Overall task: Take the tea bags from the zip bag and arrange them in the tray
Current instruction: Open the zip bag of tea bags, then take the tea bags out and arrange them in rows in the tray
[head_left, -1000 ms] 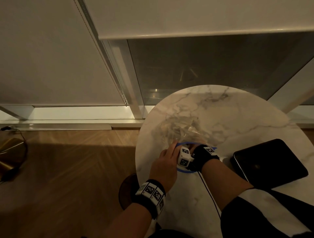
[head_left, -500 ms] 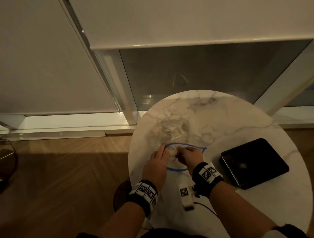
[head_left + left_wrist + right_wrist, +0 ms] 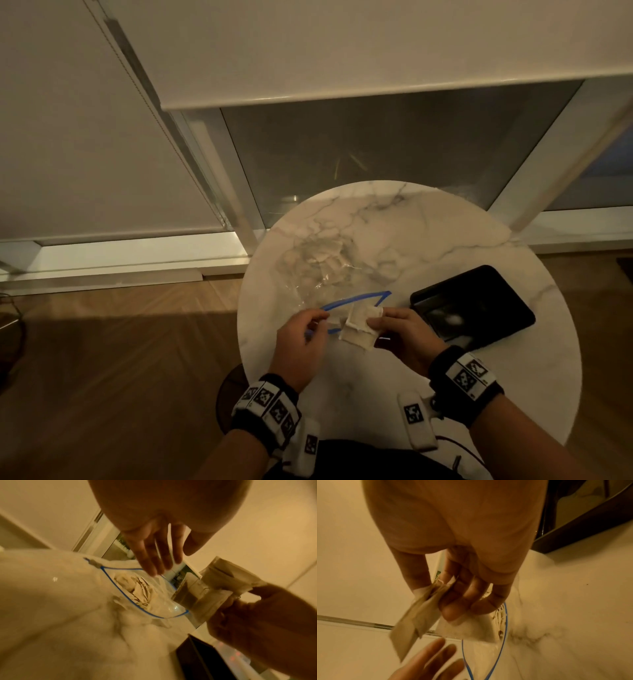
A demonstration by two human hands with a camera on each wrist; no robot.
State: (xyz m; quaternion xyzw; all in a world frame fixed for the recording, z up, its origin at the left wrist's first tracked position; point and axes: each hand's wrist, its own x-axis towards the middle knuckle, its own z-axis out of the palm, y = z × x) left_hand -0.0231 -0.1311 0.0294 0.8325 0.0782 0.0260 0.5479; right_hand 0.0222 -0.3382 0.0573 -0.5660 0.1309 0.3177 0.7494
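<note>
A clear zip bag with a blue rim lies mouth-open on the round marble table. Several pale tea bags are still bunched inside it. My right hand pinches a small bundle of tea bags just outside the bag's mouth, lifted off the table. In the right wrist view the bundle fans out below my fingers. My left hand is open at the left end of the mouth, its straight fingers reaching the blue rim. The black tray lies to the right with nothing visible in it.
The table stands next to a glass window wall with a white frame and a lowered blind. Wooden floor lies to the left, beyond the table's edge. A cable runs from my right wristband.
My right hand was inside the zip bag; it has drawn back out toward the right, holding tea bags. My left hand stays at the bag's mouth.
</note>
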